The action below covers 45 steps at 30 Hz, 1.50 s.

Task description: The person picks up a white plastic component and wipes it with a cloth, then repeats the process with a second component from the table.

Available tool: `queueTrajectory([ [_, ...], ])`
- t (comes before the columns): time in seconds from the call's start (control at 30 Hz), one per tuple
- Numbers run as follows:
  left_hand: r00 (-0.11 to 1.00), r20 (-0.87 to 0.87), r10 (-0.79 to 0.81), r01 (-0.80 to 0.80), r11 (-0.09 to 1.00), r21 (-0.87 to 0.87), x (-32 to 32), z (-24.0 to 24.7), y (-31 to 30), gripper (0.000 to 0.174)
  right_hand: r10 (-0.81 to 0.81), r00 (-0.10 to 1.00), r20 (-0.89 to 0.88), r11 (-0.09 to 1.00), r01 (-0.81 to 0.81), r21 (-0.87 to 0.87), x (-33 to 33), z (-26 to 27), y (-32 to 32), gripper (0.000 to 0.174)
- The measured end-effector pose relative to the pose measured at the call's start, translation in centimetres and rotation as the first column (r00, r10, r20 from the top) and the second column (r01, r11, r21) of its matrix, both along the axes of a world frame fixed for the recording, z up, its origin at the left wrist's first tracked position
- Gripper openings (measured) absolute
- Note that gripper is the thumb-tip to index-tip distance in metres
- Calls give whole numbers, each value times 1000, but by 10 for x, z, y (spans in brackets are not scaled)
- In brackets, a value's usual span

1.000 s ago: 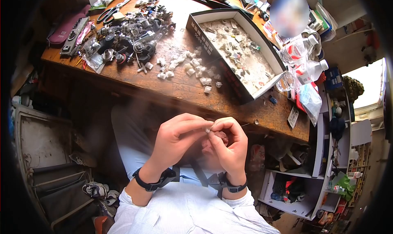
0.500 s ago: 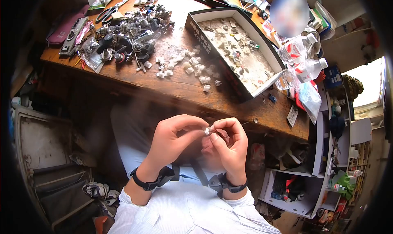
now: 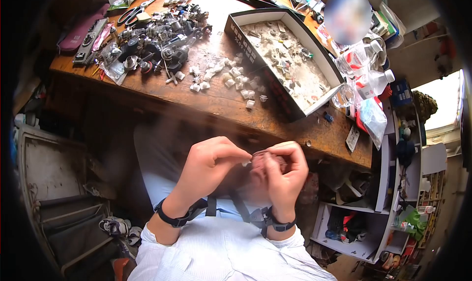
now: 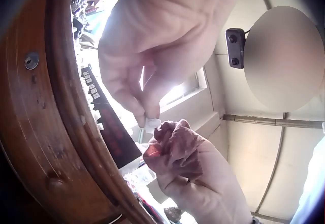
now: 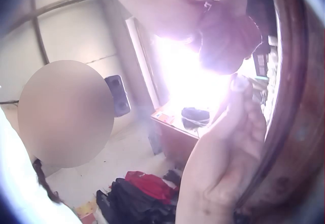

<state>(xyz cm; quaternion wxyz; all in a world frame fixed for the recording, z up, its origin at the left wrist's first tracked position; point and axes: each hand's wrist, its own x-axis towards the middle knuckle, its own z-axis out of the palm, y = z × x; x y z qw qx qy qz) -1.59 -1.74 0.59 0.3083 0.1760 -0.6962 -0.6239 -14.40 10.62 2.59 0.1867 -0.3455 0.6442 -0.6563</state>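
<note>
Thumb and forefinger of my left hand [image 3: 209, 163] pinch a small white plastic piece [image 4: 152, 125], shaped like a short cap or ring. Just to the right, my right hand [image 3: 290, 170] holds a crumpled reddish-brown cloth [image 4: 180, 150] bunched in its fingers. A narrow gap separates cloth and white piece in the head view. Both hands are raised over the lap, in front of the wooden table [image 3: 206, 106]. Similar small white pieces [image 3: 231, 77] lie scattered near the table's front edge.
A shallow black box [image 3: 253, 57] with small bits inside stands right of the white pieces. At the left lies a heap of dark and clear parts [image 3: 167, 42], with scissors [image 3: 137, 10] behind. Plastic bottles [image 3: 366, 84] are at the right edge.
The hands met at the white piece earlier. Now the right hand with the cloth has moved a little right, away from it, while the left keeps its pinch.
</note>
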Motion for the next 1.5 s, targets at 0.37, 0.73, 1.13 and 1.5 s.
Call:
queueTrajectory([
  [0.37,992,-123,-5,79,792,605,-1,-10,1,16,124,983,133,991,-130,35,6,4,0,15],
  [0.73,984,-175,-7,103,833,544,-3,-13,6,14,128,968,217,979,-159,129,9,7,-1,15],
  [1.13,992,-115,-45,56,994,98,0,-7,5,25,116,972,203,983,-142,117,5,-1,1,16],
  [1.5,997,-59,48,-59,978,-200,-4,1,9,36,121,976,184,983,-144,116,6,2,0,10],
])
